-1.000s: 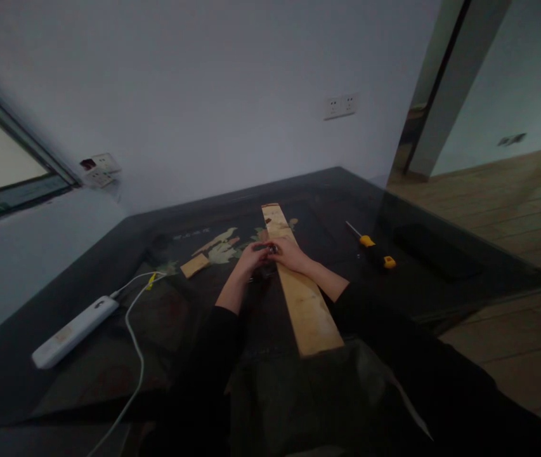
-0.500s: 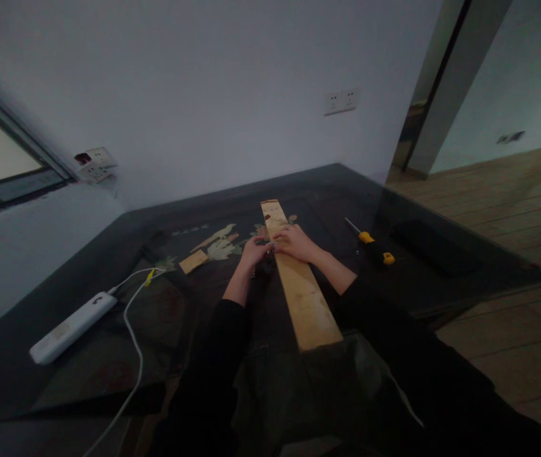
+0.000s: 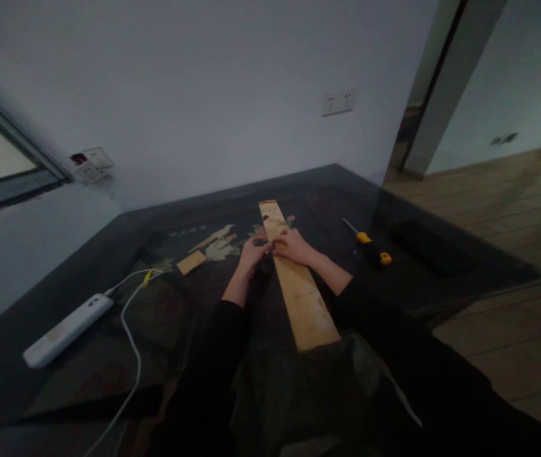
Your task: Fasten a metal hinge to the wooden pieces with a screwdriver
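A dark, glossy surface (image 3: pixel 327 190) fills a corner between pale walls, with a wooden floor off to one side and a painted bird-and-leaf pattern showing under its sheen. A long wooden plank (image 3: pixel 299 292) lies on it, running from the person's lap out toward the back wall. All places below are told from this plank.

The left hand (image 3: pixel 252 254) sits at the plank's left edge, about two-thirds of the way out, and the right hand (image 3: pixel 293 246) rests on top of the plank just beside it. The fingers of both hands are bent and meet over a small dark thing at the plank's left edge; the view is too dim and small to tell what it is or whether the fingers are clamped on it.

Left of the plank, near its far half, lies a small wooden block (image 3: pixel 191 262). Farther left lies a white power strip (image 3: pixel 68 329) with its white cable (image 3: pixel 132 355) curling toward the viewer. Right of the plank lies a yellow-and-black screwdriver (image 3: pixel 369 247), well apart from the hands.
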Demonstrator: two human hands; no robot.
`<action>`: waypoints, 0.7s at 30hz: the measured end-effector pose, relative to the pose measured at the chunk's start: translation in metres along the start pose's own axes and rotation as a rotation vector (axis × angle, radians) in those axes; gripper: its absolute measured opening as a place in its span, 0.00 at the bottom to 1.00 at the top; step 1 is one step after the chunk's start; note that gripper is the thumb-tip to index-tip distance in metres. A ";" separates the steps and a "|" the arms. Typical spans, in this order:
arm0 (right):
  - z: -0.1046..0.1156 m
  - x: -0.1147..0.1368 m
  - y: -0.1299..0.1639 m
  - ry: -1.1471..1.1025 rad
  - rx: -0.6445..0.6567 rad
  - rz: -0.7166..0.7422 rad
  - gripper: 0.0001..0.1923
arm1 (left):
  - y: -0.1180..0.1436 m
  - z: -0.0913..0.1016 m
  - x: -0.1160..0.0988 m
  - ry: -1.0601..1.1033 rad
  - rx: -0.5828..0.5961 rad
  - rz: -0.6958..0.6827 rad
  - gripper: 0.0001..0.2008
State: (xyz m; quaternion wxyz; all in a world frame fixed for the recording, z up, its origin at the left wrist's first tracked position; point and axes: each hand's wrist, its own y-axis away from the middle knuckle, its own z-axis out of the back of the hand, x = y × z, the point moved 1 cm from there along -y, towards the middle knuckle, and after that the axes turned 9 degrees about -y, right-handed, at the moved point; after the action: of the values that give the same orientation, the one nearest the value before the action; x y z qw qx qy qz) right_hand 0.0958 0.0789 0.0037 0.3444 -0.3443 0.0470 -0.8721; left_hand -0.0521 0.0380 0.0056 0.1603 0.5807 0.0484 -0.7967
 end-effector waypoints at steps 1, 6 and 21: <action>0.000 0.000 0.000 0.001 -0.001 0.001 0.19 | 0.000 0.000 0.000 -0.006 -0.005 -0.004 0.19; 0.000 0.000 0.000 0.000 0.001 -0.004 0.20 | -0.002 0.000 0.001 -0.036 -0.012 -0.005 0.19; -0.002 0.000 0.001 0.031 0.009 -0.041 0.22 | -0.010 -0.001 0.009 -0.058 0.008 -0.026 0.20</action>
State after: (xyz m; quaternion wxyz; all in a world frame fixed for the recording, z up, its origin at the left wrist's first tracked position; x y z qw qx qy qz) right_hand 0.0953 0.0784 0.0019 0.3271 -0.3303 0.0414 -0.8844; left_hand -0.0571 0.0463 -0.0045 0.1489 0.5573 0.0479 -0.8154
